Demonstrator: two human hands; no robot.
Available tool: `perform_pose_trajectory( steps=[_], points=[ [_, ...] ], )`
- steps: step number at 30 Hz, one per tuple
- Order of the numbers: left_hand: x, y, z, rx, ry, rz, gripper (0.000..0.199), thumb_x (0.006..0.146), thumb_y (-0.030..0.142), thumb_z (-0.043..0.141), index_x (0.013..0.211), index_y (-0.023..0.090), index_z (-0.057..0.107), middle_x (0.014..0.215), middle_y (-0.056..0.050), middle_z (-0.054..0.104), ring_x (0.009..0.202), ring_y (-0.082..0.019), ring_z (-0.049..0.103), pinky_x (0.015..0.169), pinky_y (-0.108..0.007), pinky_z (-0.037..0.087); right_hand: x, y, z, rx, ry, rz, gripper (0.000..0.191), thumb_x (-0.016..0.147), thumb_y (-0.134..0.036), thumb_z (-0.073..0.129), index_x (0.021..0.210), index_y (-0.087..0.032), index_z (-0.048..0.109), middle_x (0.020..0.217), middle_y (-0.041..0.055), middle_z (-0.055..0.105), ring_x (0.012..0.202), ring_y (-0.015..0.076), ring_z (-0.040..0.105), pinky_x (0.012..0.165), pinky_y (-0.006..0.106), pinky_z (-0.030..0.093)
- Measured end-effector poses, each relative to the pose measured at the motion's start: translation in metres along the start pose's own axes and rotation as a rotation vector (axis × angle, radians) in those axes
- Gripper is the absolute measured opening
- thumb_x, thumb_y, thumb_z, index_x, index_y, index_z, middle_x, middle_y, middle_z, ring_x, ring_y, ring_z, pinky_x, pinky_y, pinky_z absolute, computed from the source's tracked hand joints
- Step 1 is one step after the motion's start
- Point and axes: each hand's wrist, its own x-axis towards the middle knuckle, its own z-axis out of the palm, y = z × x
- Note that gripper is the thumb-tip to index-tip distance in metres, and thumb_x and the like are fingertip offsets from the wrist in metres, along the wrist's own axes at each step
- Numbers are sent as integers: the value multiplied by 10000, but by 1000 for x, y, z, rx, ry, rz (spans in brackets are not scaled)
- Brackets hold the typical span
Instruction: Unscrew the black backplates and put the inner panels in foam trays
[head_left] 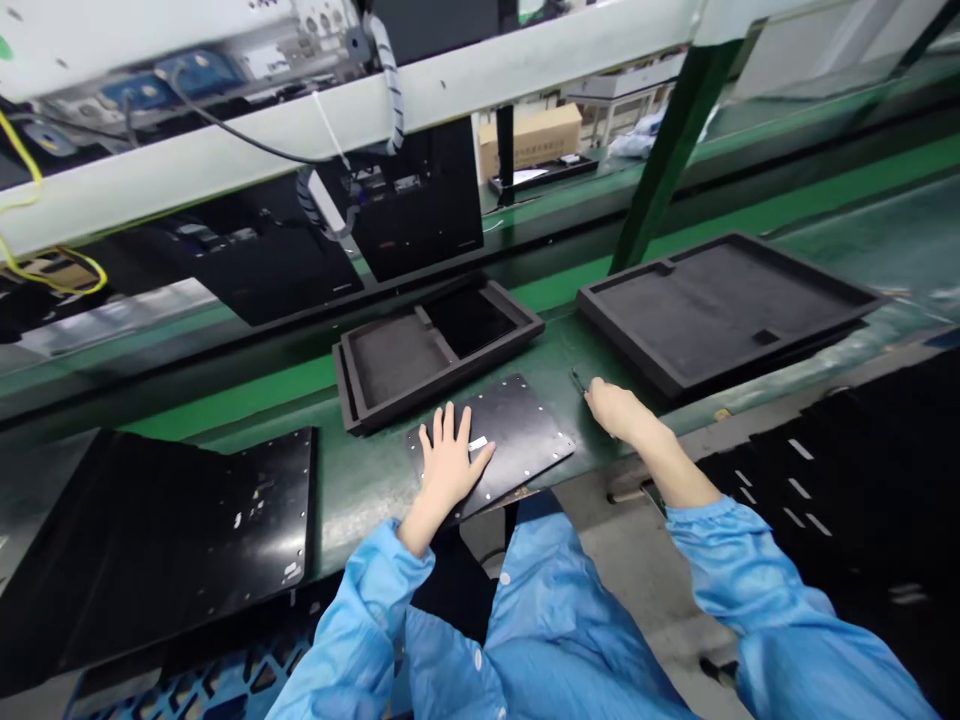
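Observation:
My left hand (448,462) lies with fingers spread on a black rectangular panel (517,430) that has small light spots along its edges and a white label near my fingertips. The panel rests on the green bench at its front edge. To the right of the panel, my right hand (611,408) is closed around a thin, small metal tool (577,381), whose tip points away from me. Behind the panel sits a dark foam tray (401,362) with a glossy black sheet (470,320) in its right compartment.
A larger foam tray (720,310) stands at the back right. Large black panels (225,520) lie at the left. More dark pieces (840,500) are at the lower right. A green post (671,160) rises behind the bench, below a white beam (480,85).

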Motion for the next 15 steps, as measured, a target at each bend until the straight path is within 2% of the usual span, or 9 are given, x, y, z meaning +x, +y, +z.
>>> perform_pose_trajectory(
  steps=[2, 4, 6, 9, 12, 15],
  points=[
    [17, 10, 2, -15, 38, -11, 779, 1099, 629, 467, 1697, 131, 433, 1753, -228, 417, 1608, -433, 391, 1315, -679, 299, -33, 16, 4, 214, -80, -78, 237, 1161, -347, 405, 1083, -194, 568, 930, 104, 734, 787, 229, 738, 789, 345, 569],
    [34, 17, 3, -51, 65, -16, 743, 1101, 595, 480, 1656, 100, 479, 1639, -228, 552, 1494, -403, 513, 1297, -590, 360, -79, 26, 20, 593, -130, -170, 311, 1180, -458, 351, 1074, -233, 538, 868, 30, 694, 703, 179, 674, 708, 298, 548],
    [48, 22, 5, -78, 78, -27, 699, 1104, 572, 485, 1614, 96, 521, 1548, -211, 622, 1387, -379, 580, 1239, -535, 429, -130, 25, 47, 868, -91, -190, 364, 1153, -586, 426, 1107, -249, 557, 846, -6, 651, 702, 166, 617, 682, 281, 519],
    [59, 27, 9, -65, 96, -38, 632, 1118, 555, 457, 1556, 115, 573, 1491, -194, 651, 1320, -373, 599, 1165, -538, 474, -192, 2, 99, 1028, -64, -96, 384, 1133, -615, 475, 1165, -259, 616, 821, -20, 632, 684, 172, 586, 634, 276, 492],
    [61, 29, 11, -39, 104, -44, 616, 1123, 568, 444, 1536, 132, 585, 1467, -187, 660, 1302, -370, 602, 1142, -540, 481, -216, -33, 147, 1040, -63, -122, 404, 1135, -586, 468, 1179, -259, 701, 980, 38, 752, 910, 236, 709, 819, 335, 567],
    [59, 28, 12, -32, 100, -44, 615, 1123, 579, 440, 1543, 151, 575, 1467, -183, 659, 1304, -362, 602, 1130, -523, 488, -207, -59, 177, 1046, -12, -132, 407, 1134, -563, 464, 1200, -269, 738, 1091, 60, 813, 1030, 265, 761, 902, 358, 583]
  ],
)
